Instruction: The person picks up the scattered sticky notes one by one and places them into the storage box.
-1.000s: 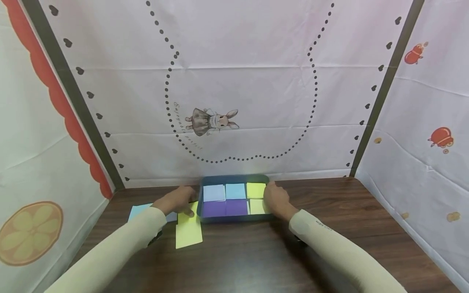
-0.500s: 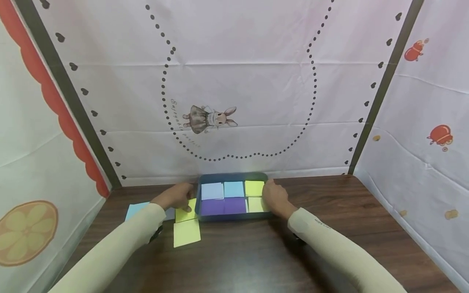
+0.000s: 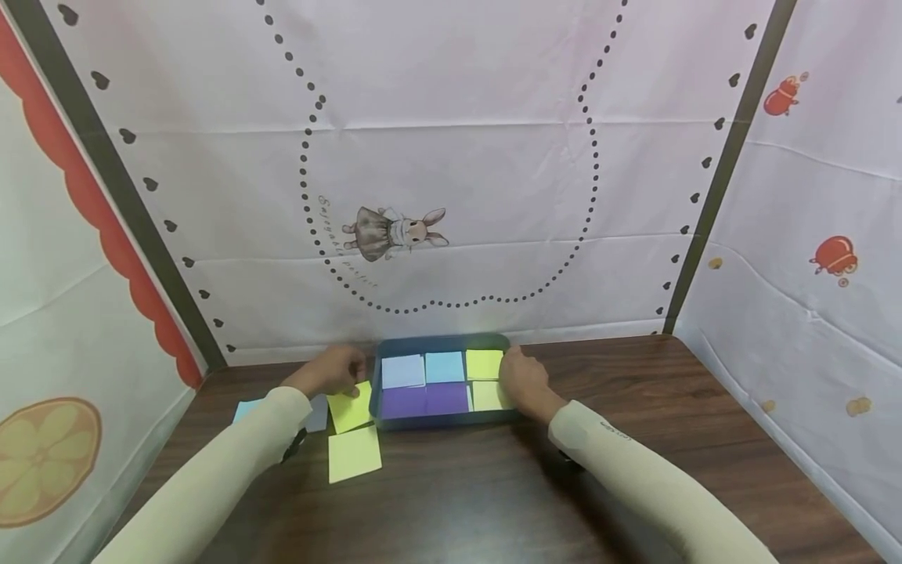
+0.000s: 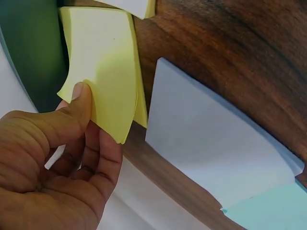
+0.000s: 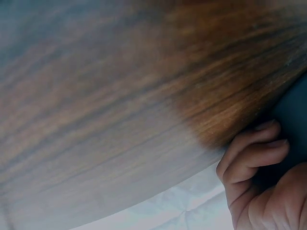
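Note:
My left hand (image 4: 67, 163) pinches the edge of a bright yellow stack of sticky notes (image 4: 103, 57) between thumb and fingers. The stack bends upward at the held end, and more yellow paper shows beneath it. Just right of it in the head view stands a dark teal tray (image 3: 444, 423) holding purple notes (image 3: 405, 403), pale blue notes (image 3: 403, 371), light blue notes (image 3: 444, 366) and yellow notes (image 3: 484, 363) in two rows. At the tray's right end, my right hand (image 3: 527, 384) grips the wall with curled fingers (image 5: 249, 158); part of that grip is hidden.
Pale yellow notes (image 3: 355, 454) lie just in front of the held stack. Grey-lilac notes (image 4: 211, 129) and light blue notes (image 4: 268, 206) rest farther left, partly behind my left sleeve in the head view. A patterned white cloth (image 3: 451, 188) hangs behind the wooden table (image 3: 479, 493).
My left hand has drawn back slightly, and the bright yellow stack has turned and lifted at its far edge. My right hand stays at the tray. The head view has shifted a little.

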`<control>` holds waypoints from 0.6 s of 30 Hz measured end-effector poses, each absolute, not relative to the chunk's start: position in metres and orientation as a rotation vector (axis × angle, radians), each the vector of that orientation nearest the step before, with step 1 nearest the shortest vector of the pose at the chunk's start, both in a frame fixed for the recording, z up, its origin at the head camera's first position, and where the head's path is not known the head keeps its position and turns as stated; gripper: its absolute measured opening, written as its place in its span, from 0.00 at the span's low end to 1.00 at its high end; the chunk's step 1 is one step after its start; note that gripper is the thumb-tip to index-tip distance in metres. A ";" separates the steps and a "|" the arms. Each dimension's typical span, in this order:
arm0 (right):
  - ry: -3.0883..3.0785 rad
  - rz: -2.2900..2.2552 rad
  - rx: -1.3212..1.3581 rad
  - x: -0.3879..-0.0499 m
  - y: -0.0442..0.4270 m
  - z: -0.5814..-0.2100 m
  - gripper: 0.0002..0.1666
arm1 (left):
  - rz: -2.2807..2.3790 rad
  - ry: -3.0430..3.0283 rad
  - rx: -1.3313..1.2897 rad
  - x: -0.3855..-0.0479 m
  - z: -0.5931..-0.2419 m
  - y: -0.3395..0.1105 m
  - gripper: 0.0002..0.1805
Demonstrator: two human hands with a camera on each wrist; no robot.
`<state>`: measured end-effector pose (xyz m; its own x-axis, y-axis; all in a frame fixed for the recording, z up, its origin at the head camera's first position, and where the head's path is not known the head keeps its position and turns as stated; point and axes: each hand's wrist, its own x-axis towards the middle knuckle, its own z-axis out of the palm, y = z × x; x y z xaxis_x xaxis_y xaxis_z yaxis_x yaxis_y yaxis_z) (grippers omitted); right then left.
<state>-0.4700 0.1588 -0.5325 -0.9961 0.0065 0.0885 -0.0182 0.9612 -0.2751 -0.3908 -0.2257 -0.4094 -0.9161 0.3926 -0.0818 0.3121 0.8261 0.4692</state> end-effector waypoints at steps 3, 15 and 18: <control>-3.024 0.437 0.001 -0.469 0.158 -0.531 0.15 | 0.712 2.827 0.527 -0.392 -0.408 -0.227 0.13; -3.030 0.489 -0.044 -0.466 0.154 -0.526 0.16 | 0.835 2.797 0.385 -0.385 -0.390 -0.231 0.07; -3.020 0.439 0.002 -0.465 0.156 -0.528 0.18 | 0.883 2.773 0.345 -0.383 -0.384 -0.232 0.07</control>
<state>-0.4650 0.1555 -0.5277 -0.9959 0.0116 0.0892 -0.0143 0.9586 -0.2842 -0.3828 -0.2315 -0.3837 -0.9503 0.2837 -0.1283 0.1573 0.7929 0.5887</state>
